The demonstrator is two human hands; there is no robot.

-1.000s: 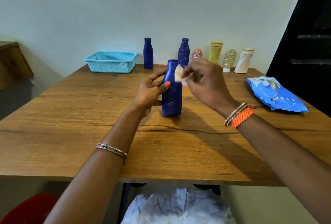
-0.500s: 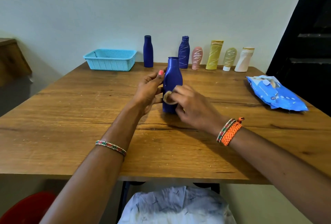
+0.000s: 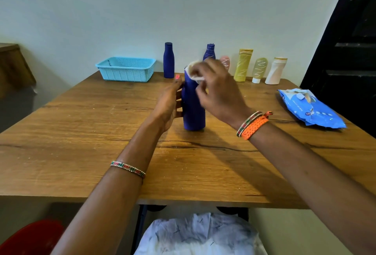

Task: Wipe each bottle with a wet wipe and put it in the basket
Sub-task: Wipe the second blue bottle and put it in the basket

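We find the blue bottle [image 3: 194,108] standing upright on the table [image 3: 81,132], well in front of the basket [image 3: 126,69] at the far edge; the left hand [image 3: 167,106] is curled round the bottle's side and the right hand [image 3: 217,89] pinches a crumpled wet wipe [image 3: 194,71] against its neck. To the right of the basket we note a row of further bottles [image 3: 243,65] along the wall, and far right of it a blue wipe pack [image 3: 311,110] lying flat.

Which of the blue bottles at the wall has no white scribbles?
The plain blue bottle next to the basket. The scribbled blue bottle, partly behind the right hand, shows white lines.
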